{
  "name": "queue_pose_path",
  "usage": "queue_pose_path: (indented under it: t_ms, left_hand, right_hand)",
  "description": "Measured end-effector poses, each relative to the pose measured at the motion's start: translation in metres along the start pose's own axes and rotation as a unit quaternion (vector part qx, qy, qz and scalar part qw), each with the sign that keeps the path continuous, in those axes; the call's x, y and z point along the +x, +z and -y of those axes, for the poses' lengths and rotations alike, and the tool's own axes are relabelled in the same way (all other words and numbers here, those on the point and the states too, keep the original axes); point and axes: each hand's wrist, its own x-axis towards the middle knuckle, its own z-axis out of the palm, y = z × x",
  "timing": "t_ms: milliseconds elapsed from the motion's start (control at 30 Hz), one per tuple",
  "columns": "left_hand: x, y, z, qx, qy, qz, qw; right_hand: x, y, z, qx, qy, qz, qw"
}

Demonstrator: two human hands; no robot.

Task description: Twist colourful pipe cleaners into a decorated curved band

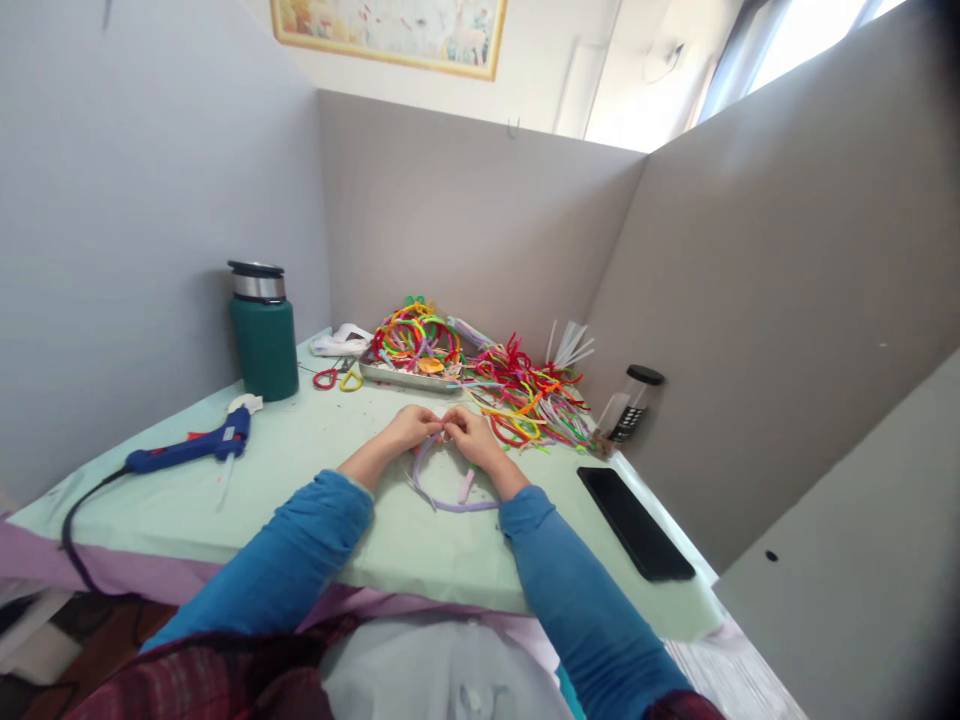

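My left hand (415,426) and my right hand (469,434) meet above the middle of the table, fingertips pinched together. Between them is a small pinkish piece, seemingly a pipe cleaner, mostly hidden by the fingers. Just below the hands a lavender hoop (459,507), fuzzy like a pipe cleaner, curves over the tabletop; whether it joins the pinched piece I cannot tell. A short light-pink piece (466,486) with a green end lies inside the hoop, near my right wrist. Scissors (422,490), or a similar thin tool, seem to lie at the hoop's left side.
A metal tray (409,379) heaped with coloured pipe cleaners (525,385) stands at the back. On the left are a blue glue gun (187,447) with a cord and a green bottle (264,345). A black phone (636,522) and a clear jar (630,405) are right. Grey partitions (480,220) enclose the table.
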Motion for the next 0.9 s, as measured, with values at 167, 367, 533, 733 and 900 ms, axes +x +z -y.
queue_pose_path:
  t_ms: [167,367,533,733,900]
  left_hand:
    - [-0.001,0.000,0.000,0.016,-0.008,0.009,1.000]
    - [-0.005,-0.001,-0.004,-0.017,-0.030,0.010,0.999]
    - [-0.005,-0.001,-0.005,-0.039,-0.006,0.020,0.999]
    - [-0.004,0.000,-0.004,-0.024,-0.003,0.038,0.999]
    - [-0.008,0.000,-0.009,-0.028,-0.006,0.043,0.999]
  right_hand:
    - [-0.001,-0.003,0.002,-0.018,-0.020,0.015,1.000]
    - [-0.003,-0.007,0.007,-0.032,-0.037,0.014,0.999]
    - [-0.001,-0.004,0.010,0.104,0.095,0.031,0.990]
    - [0.001,-0.002,0.008,0.155,0.144,0.025,0.977]
    - [0.001,-0.004,0.009,0.163,0.141,0.036,0.976]
